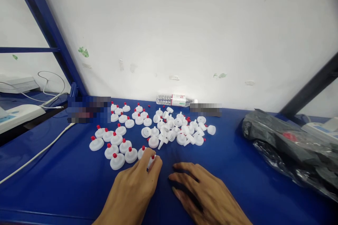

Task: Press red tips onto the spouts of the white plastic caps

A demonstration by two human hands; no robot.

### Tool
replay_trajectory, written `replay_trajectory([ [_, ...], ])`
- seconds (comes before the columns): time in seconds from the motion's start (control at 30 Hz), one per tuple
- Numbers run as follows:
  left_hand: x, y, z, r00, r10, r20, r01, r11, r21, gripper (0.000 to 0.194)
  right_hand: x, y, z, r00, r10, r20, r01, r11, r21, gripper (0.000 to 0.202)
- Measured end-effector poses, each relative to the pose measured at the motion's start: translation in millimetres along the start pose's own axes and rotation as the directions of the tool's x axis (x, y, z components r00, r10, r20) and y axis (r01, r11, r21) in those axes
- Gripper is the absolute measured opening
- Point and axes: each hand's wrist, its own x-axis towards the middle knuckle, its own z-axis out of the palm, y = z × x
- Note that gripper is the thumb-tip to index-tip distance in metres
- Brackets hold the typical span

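White wall with scraps of tape and green remnants is noted across the upper frame, above a blue tabletop that fills the lower part. In the head view, the only one supplied, a blue metal post is seen slanting down at upper left. A white cable is laid across the left side.

Round white plastic caps with narrow red-tipped spouts are stood upright in loose rows at left of centre. At centre, white plastic spouted pieces without red tips are heaped in mixed positions, with small red plastic tips scattered among them. Behind the heap, a clear plastic bottle with a white-and-red label is laid on its side near the wall.

At lower centre, one white plastic red-tipped cap is held between the thumb and index finger of the left hand, just beside the front row. The right hand is held with fingers spread and slightly bent, at lower right of centre; nothing is seen gripped by it. At far right, a crumpled dark grey plastic bag is observed.
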Motion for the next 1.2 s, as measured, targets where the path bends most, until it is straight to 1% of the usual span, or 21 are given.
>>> replay_trajectory([
  [0.17,0.5,1.0,3.2,0.998,0.005,0.056,-0.005,1.000,-0.003,0.043,0.0,1.1,2.8,1.000,0.012,-0.001,-0.012,1.000,0.011,0.031],
  [0.4,1.4,0.4,3.1,0.992,0.011,0.123,-0.010,1.000,-0.008,0.045,-0.4,1.3,3.9,0.998,-0.027,-0.053,0.027,1.000,0.004,0.028],
  [0.53,0.6,1.0,3.7,0.987,-0.012,0.161,0.008,1.000,0.025,0.046,-1.0,0.7,2.4,0.999,-0.010,-0.039,0.010,1.000,-0.003,0.028],
  [0.67,-0.9,1.1,5.8,0.982,-0.007,0.189,0.005,1.000,0.012,0.052,-0.1,0.7,1.6,1.000,-0.015,-0.021,0.015,1.000,-0.013,0.029],
  [0.77,-0.3,0.8,7.8,0.979,0.003,0.206,0.003,1.000,-0.028,0.055,0.3,1.5,2.2,0.999,-0.022,-0.039,0.022,1.000,-0.014,0.028],
  [0.93,1.7,-0.5,6.1,0.972,0.031,0.232,0.001,0.990,-0.138,0.056,-0.6,1.8,3.0,1.000,-0.013,-0.027,0.012,1.000,-0.022,0.028],
  [1.1,3.4,-2.7,1.3,0.976,0.073,0.204,-0.014,0.960,-0.278,0.056,-1.9,3.6,5.5,1.000,0.007,-0.021,-0.007,0.999,-0.032,0.029],
  [1.2,3.8,-3.1,0.3,0.983,0.085,0.163,-0.028,0.944,-0.328,0.056,-2.2,4.1,6.0,1.000,0.010,-0.023,-0.011,1.000,-0.029,0.029],
])
